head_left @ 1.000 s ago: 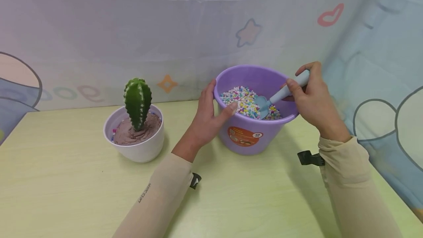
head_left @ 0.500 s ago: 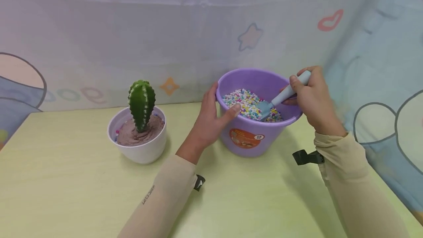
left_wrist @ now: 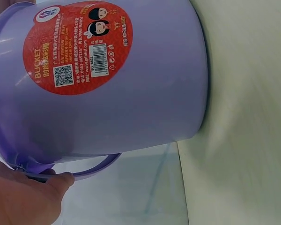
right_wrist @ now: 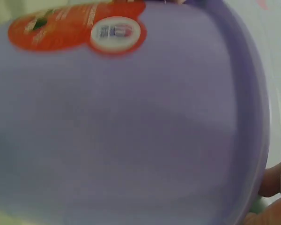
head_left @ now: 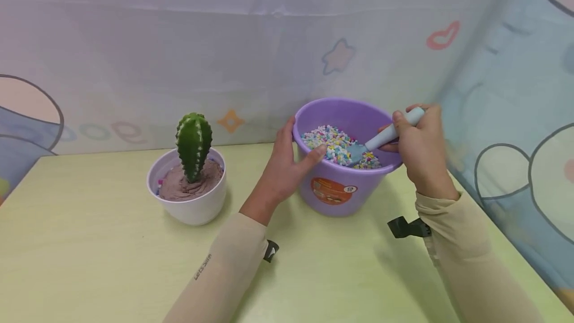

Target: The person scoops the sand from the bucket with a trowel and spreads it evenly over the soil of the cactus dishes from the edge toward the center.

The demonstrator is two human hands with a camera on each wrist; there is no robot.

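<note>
A purple bucket (head_left: 334, 183) with an orange-red label stands on the table in the head view. Small multicoloured pebbles (head_left: 329, 138) lie inside it. My left hand (head_left: 287, 166) grips the bucket's left rim, the thumb reaching over the edge; its fingers also show by the rim and handle (left_wrist: 100, 166) in the left wrist view. With my right hand (head_left: 421, 146) I hold a light-blue toy shovel (head_left: 381, 137) by its handle, above the bucket's right rim. The shovel's blade is partly sunk in the pebbles. In the right wrist view the bucket wall (right_wrist: 131, 126) hides the shovel.
Left of the bucket, a white pot (head_left: 193, 208) holds a green cactus (head_left: 194, 146) set in brown, soil-like material. Behind the pale wooden table (head_left: 112, 263) hangs a printed cloth (head_left: 202, 54); another cloth (head_left: 515, 113) borders the right side.
My right hand has come slightly lower, and the shovel's blade sits deeper in the pebbles. The left hand keeps its hold on the bucket's rim. The head view has shifted a little.
</note>
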